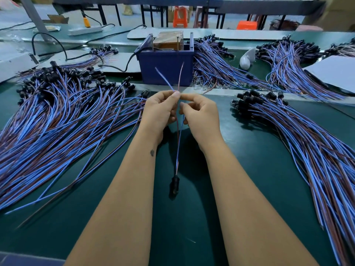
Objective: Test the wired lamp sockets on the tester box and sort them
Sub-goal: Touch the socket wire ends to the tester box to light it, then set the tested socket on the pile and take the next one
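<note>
Pinched by left hand (159,110) and right hand (199,114): blue and brown leads of one lamp socket (173,186), hung above green table (249,169), near side of blue tester box (167,66).

Two hands (161,110); one blue box (166,68); two orange stools (180,16).

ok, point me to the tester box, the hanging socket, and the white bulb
tester box (166,71), head view, blue front wall.
hanging socket (174,186), head view, black body below the hands.
white bulb (246,59), head view, middle of its shell.
</note>
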`<state>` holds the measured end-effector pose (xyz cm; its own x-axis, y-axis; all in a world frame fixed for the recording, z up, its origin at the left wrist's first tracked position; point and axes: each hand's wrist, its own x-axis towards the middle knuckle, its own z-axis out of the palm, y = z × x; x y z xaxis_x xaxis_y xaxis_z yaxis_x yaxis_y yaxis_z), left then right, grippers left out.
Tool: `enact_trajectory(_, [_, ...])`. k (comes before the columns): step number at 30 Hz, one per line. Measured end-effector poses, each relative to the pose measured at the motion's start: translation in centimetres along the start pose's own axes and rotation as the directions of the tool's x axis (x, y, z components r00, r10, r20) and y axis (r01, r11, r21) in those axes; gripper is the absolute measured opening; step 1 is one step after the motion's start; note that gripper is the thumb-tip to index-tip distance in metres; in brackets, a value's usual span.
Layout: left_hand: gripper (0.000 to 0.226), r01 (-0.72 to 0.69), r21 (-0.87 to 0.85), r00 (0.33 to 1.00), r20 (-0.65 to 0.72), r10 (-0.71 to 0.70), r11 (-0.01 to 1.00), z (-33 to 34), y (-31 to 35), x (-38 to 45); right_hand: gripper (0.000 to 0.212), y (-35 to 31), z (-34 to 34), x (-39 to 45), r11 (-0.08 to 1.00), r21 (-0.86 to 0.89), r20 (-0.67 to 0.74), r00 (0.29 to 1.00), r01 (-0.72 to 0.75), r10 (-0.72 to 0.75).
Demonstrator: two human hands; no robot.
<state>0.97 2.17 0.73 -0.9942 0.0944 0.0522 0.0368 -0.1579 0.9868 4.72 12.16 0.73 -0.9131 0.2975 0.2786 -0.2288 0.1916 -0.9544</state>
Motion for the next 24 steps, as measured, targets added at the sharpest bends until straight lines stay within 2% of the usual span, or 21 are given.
enact_trajectory(5, [0.010, -0.024, -0.009, 1.000, -0.015, 0.024, 1.000, 0.1, 0.2, -0.3, 0.011, -0.2, 0.0, -0.2, 0.999, -0.027, 0.028, 0.999, -0.017, 0.018])
enact_trajectory(9, [0.023, -0.075, -0.110, 0.989, -0.138, 0.059, 0.991, -0.2, 0.5, -0.1, 0.015, -0.4, -0.3, -0.2, 0.998, -0.057, 0.068, 0.997, -0.037, 0.041])
enact_trajectory(13, [0.017, -0.140, -0.226, 0.971, -0.223, 0.089, 0.964, -0.8, 0.7, 0.1, 0.013, -0.4, -0.6, -0.3, 0.983, -0.184, 0.082, 0.997, 0.004, 0.011])
enact_trajectory(16, [0.014, -0.179, -0.315, 0.970, -0.215, 0.113, 0.932, -0.9, 1.1, -0.1, 0.014, -0.4, -1.0, -0.1, 0.921, -0.389, 0.100, 0.995, 0.038, 0.001])
enact_trajectory(18, [0.014, -0.159, -0.417, 0.984, -0.140, 0.109, 0.895, -1.1, 1.4, -0.4, 0.012, -0.3, -1.1, -0.1, 0.819, -0.573, 0.033, 0.999, 0.038, -0.024])
enact_trajectory(20, [0.023, -0.082, -0.492, 0.996, -0.023, 0.081, 0.867, -1.2, 1.7, -0.7, 0.015, -0.4, -1.2, -0.3, 0.762, -0.648, -0.115, 0.987, 0.012, -0.113])
enact_trajectory(22, [0.034, -0.001, -0.489, 0.995, 0.087, 0.050, 0.872, -1.1, 1.9, -0.9, 0.013, -0.7, -1.2, -0.4, 0.813, -0.581, -0.242, 0.946, 0.036, -0.215])
enact_trajectory(24, [0.038, 0.048, -0.383, 0.988, 0.155, 0.013, 0.923, -0.4, 1.9, -1.1, 0.017, -1.1, -1.2, -0.3, 0.936, -0.349, -0.354, 0.917, 0.051, -0.182])
